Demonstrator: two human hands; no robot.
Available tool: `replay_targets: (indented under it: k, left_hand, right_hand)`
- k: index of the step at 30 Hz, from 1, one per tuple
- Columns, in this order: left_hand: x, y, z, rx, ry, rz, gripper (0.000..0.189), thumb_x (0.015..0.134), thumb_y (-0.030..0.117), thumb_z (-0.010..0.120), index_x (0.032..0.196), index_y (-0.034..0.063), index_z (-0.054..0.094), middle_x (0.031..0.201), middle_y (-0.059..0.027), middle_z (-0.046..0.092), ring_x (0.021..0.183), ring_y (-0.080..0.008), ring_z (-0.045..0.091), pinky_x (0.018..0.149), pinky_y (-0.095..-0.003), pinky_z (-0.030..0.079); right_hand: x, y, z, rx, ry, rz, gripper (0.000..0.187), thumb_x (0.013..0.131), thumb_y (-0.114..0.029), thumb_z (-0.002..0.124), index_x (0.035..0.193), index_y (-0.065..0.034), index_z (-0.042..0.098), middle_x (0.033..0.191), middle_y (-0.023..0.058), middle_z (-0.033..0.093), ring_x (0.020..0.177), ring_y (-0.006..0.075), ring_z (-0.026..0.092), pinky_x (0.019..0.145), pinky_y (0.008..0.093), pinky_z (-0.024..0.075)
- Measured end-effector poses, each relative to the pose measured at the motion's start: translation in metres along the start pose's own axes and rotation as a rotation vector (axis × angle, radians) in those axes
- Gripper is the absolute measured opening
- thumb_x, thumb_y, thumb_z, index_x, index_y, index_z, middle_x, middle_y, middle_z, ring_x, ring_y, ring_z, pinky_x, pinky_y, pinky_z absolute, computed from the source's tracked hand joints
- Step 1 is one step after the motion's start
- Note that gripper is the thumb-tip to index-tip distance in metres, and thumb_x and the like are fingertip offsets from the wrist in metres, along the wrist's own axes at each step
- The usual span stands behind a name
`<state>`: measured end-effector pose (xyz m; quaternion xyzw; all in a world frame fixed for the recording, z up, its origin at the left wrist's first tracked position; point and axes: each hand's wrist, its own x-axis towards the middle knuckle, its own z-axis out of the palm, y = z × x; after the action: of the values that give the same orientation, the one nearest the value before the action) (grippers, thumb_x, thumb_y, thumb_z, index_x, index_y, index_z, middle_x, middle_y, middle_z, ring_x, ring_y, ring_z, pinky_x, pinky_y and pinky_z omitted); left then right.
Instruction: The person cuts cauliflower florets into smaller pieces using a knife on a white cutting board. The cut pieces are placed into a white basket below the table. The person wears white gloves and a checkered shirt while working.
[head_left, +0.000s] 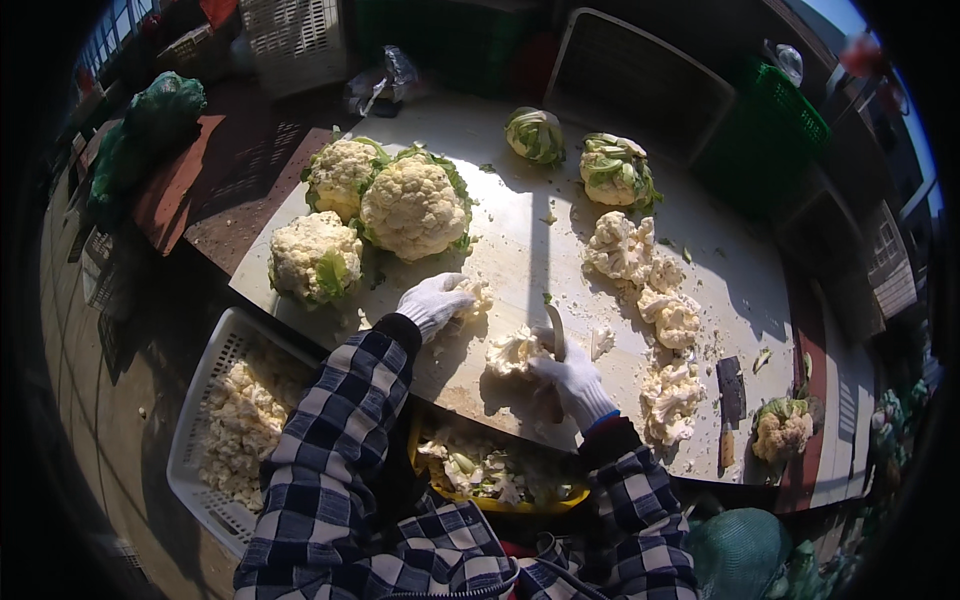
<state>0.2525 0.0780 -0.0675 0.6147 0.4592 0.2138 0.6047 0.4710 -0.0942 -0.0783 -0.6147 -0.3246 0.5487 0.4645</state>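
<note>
My left hand (435, 304), in a white knit glove, holds a cauliflower floret (475, 298) above the white board (517, 262). In my right hand (574, 375), also gloved, is a small curved knife (556, 330), its blade pointing away from me. The right fingers also touch a cut cauliflower piece (511, 352). A small cauliflower scrap (602, 341) lies just right of it. Whole cauliflower heads (414, 208) stand in a group at the board's left. Cut cauliflower pieces (619, 246) form a line down the right side.
A white basket (191, 420) of florets stands at lower left; a yellow container (517, 504) of trimmings is below the board's near edge. A cleaver (730, 394) lies at right beside a browned cauliflower (782, 433). Two leafy heads (535, 136) (616, 171) sit at the back.
</note>
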Motion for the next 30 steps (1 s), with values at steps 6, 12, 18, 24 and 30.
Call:
replay_targets:
  k: [6,12,18,24,30]
  left_hand:
    - [-0.044,0.025,0.039,0.915,0.473,0.473,0.058,0.085,0.042,0.067,0.129,0.0048,0.054,0.09,-0.0214,0.061,0.082,-0.0384,0.064,0.076,-0.0419,0.054]
    - [-0.095,-0.001,0.096,0.208,-0.389,0.25,0.055,0.094,0.039,0.064,0.134,0.0041,0.053,0.113,-0.0228,0.067,0.105,-0.0333,0.066,0.09,-0.0386,0.051]
    - [-0.072,-0.014,0.1,0.198,-0.341,0.133,0.042,0.09,0.029,0.068,0.123,0.005,0.062,0.107,-0.0177,0.07,0.096,-0.0234,0.068,0.083,-0.0333,0.053]
    - [-0.065,-0.016,0.092,0.056,-0.264,-0.105,0.052,0.084,0.021,0.071,0.133,0.0062,0.058,0.114,-0.0141,0.069,0.105,-0.0244,0.066,0.09,-0.0345,0.053]
    - [-0.056,-0.008,0.09,0.388,-0.192,0.176,0.054,0.081,0.018,0.07,0.133,0.0059,0.057,0.131,-0.017,0.059,0.119,-0.028,0.059,0.098,-0.0353,0.049]
  right_hand:
    - [-0.032,-0.007,-0.012,-0.019,0.012,0.082,0.068,0.083,-0.019,0.078,0.14,0.0037,0.048,0.121,0.0149,0.063,0.092,0.0173,0.066,0.067,0.0304,0.0576]
    - [-0.062,-0.011,-0.003,-0.32,-0.027,0.091,0.059,0.089,-0.015,0.074,0.139,0.0027,0.049,0.107,0.0132,0.068,0.088,0.019,0.07,0.061,0.0328,0.0607]
    - [-0.052,0.01,-0.016,-0.031,-0.012,0.05,0.057,0.089,-0.005,0.068,0.141,0.0037,0.046,0.107,0.0145,0.067,0.084,0.0202,0.07,0.059,0.0311,0.0608]
    - [-0.057,0.01,-0.048,0.208,0.064,0.053,0.059,0.087,-0.003,0.066,0.142,0.0052,0.045,0.1,0.0119,0.066,0.076,0.0203,0.068,0.056,0.0322,0.0604]
    - [-0.052,-0.003,-0.053,-0.251,0.166,0.009,0.059,0.086,-0.007,0.063,0.143,-0.0043,0.048,0.099,0.0136,0.067,0.074,0.0169,0.066,0.055,0.0281,0.0566]
